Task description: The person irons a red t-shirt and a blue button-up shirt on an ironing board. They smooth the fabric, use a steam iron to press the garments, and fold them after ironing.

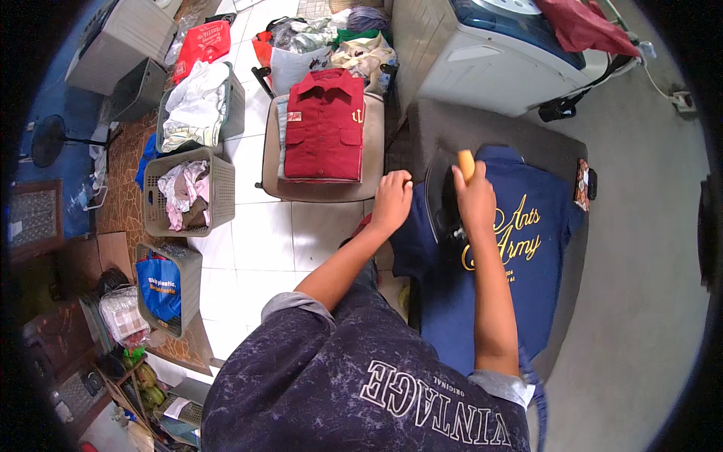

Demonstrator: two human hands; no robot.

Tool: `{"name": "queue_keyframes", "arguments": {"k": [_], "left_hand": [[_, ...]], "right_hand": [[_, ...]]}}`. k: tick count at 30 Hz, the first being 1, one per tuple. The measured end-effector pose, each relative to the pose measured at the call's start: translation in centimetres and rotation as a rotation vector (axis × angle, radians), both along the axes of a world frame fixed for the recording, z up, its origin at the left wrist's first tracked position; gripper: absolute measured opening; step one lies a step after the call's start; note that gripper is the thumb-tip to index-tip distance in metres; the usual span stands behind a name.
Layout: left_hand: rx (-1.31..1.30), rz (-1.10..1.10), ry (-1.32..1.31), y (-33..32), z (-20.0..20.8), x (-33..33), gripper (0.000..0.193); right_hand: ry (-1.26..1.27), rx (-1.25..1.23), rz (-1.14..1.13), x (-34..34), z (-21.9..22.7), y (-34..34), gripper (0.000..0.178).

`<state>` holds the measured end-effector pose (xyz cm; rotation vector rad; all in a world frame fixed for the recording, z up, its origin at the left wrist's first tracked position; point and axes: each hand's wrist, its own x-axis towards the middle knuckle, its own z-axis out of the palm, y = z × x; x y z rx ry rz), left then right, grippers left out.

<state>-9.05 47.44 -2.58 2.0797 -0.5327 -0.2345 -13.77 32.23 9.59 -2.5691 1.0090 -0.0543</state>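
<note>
My right hand [476, 202] is closed around the yellowish handle of a clothes iron [467, 162]. The iron's dark body lies on a navy shirt [444, 309] with yellow lettering, toward its collar end. That shirt is spread over a dark padded ironing surface [437, 120] on my right. Beside the shirt's left sleeve, my left hand [393, 202] has its fingers loosely bent, and I see nothing between them. Whether its fingertips touch the cloth is unclear. My right forearm hides part of the shirt and its lettering.
Ahead, folded red shirts [325, 132] are stacked on a chair [275, 169]. Behind it is a heap of laundry [316, 38]. Plastic baskets of clothes [226, 200] line the left. A washing machine [482, 60] stands beyond the ironing surface; a small patterned packet [582, 184] lies at its right edge.
</note>
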Motion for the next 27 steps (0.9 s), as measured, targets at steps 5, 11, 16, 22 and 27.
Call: {"name": "queue_keyframes", "arguments": {"k": [5, 11, 16, 22, 27], "left_hand": [[0.052, -0.264, -0.425, -4.3, 4.3, -0.6, 0.039], [0.336, -0.432, -0.691, -6.9, 2.4, -1.9, 0.060], [-0.028, -0.146, -0.066, -6.0, -2.7, -1.1, 0.071], [-0.290, -0.479, 0.745, 2.4, -10.0, 1.3, 0.081], [0.337, -0.568, 0.895, 7.5, -6.9, 4.5, 0.069]], "right_hand": [[0.127, 0.100, -0.042, -10.4, 0.6, 4.1, 0.045], [0.201, 0.100, -0.104, -29.3, 1.2, 9.9, 0.042], [0.191, -0.048, -0.552, -40.7, 1.0, 12.5, 0.042], [0.208, -0.170, -1.139, -50.6, -1.0, 7.7, 0.043], [0.308, -0.187, -1.389, -59.3, -2.1, 6.8, 0.045]]}}
